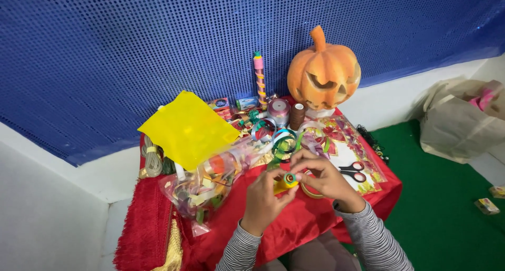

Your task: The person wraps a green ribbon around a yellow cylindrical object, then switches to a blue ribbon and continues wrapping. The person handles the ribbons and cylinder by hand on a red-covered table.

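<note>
Two hands, one small ribbon roll.
Held above counter's front edge: left hand and right hand, fingers pinching yellow ribbon roll; one pumpkin, one scissors behind.

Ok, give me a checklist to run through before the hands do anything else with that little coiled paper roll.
1. Coiled paper roll pinched by both hands: ok.
2. Left hand under the roll, fingers closed on it: ok.
3. Right hand on top: ok.
4. Scissors within reach on the red cloth: ok.
5. Coil end secured: cannot tell.
6. Plastic bag of scraps lying steady: ok.
</note>
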